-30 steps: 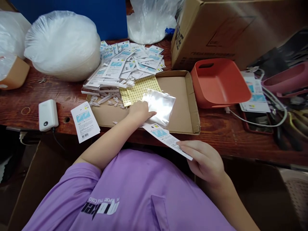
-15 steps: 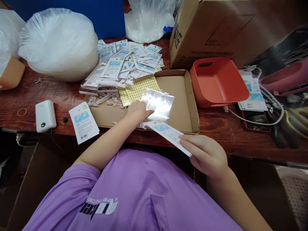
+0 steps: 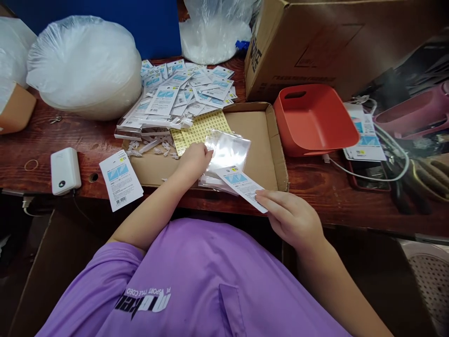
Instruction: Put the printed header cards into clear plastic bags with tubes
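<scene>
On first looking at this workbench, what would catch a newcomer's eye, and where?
The orange bin, right of the cardboard tray, probably stands out first. Next comes the plastic-covered bowl, back left, beside heaped printed cards. In front, the right fingers hold a card near clear bags.

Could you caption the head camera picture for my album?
Right hand holding a flat white printed card over clear plastic bags, left hand at their edge.

A reddish-brown wooden table (image 3: pixel 93 140) bears a shallow brown cardboard tray (image 3: pixel 264 159); right of it, a red plastic basket (image 3: pixel 321 119); left, a white rectangular device (image 3: pixel 65 168).
</scene>
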A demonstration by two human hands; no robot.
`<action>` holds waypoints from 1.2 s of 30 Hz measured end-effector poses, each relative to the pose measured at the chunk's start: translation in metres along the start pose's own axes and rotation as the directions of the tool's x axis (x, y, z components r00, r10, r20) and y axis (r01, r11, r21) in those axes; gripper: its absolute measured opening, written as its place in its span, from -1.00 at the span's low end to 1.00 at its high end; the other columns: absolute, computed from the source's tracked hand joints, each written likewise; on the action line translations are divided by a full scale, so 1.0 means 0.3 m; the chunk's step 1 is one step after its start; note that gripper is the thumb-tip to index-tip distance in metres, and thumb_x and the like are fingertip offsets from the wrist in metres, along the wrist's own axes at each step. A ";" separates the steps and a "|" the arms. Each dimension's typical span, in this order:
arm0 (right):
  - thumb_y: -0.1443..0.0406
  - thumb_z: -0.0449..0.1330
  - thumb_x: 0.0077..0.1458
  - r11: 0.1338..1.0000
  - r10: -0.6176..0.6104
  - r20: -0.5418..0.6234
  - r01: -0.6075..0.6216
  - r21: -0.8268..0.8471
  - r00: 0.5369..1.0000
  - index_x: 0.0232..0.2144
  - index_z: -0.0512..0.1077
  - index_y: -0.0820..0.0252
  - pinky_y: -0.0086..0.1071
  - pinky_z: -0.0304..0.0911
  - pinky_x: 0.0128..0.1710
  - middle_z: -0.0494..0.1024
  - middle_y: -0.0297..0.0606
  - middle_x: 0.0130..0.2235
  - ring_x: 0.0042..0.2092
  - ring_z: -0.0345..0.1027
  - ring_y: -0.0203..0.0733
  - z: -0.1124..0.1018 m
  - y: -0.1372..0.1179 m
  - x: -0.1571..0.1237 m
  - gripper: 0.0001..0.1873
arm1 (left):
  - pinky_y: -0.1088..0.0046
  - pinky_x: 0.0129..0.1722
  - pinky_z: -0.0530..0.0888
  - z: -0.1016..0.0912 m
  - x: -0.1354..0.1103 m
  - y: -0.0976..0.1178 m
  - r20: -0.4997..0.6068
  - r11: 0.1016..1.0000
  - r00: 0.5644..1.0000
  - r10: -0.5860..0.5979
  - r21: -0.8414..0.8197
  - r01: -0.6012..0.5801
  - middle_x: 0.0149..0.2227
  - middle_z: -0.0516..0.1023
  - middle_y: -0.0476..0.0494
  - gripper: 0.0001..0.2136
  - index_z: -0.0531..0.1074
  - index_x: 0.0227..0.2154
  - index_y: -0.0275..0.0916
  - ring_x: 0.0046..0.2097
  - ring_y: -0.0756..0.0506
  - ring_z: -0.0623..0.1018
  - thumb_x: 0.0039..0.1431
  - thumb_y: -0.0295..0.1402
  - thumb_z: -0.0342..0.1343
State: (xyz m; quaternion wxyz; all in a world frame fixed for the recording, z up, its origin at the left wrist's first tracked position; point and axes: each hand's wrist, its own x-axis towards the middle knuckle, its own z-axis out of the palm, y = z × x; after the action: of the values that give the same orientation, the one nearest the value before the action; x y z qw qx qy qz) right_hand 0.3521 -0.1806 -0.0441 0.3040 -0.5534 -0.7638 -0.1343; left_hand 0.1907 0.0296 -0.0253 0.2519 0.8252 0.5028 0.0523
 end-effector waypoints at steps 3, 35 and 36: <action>0.53 0.08 0.08 1.000 -0.005 -0.031 0.004 -0.029 1.000 -0.04 0.37 0.12 -0.33 0.43 -0.23 0.59 -0.16 -0.19 -0.18 0.51 -0.17 0.022 -0.009 -0.005 -0.59 | 0.33 -0.28 0.40 -0.006 -0.016 0.003 -0.030 0.970 0.999 -0.038 -0.241 0.029 -0.31 0.54 -0.16 -0.84 0.23 -0.41 -0.17 -0.30 -0.11 0.52 0.23 -0.23 -0.06; 0.37 0.20 0.08 0.926 -0.340 -0.218 0.367 0.094 0.915 -0.32 0.50 0.11 -0.19 0.39 0.04 0.61 -0.23 -0.21 0.01 0.42 -0.14 -0.007 -0.090 0.090 -0.90 | 0.30 -0.15 0.53 -0.214 -0.201 0.002 0.219 0.022 0.973 -0.069 -0.975 0.221 -0.12 0.55 -0.10 -0.85 0.32 -0.17 -0.19 -0.25 -0.03 0.61 0.30 -0.38 -0.12; 0.38 0.20 0.08 0.927 -0.337 -0.220 0.363 0.091 0.916 -0.31 0.50 0.13 -0.19 0.39 0.03 0.61 -0.22 -0.22 0.01 0.42 -0.13 -0.003 -0.086 0.092 -0.89 | 0.31 -0.14 0.53 -0.219 -0.209 0.001 0.201 0.025 0.977 -0.063 -0.979 0.203 -0.13 0.55 -0.10 -0.85 0.33 -0.17 -0.20 -0.25 -0.03 0.61 0.30 -0.39 -0.12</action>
State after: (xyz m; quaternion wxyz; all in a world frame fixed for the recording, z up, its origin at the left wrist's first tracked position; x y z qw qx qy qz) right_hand 0.3227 -0.1690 -0.0231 0.3858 -0.3702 -0.8231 -0.1915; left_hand 0.1379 -0.0005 0.0422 0.7811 0.3708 0.3872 0.3201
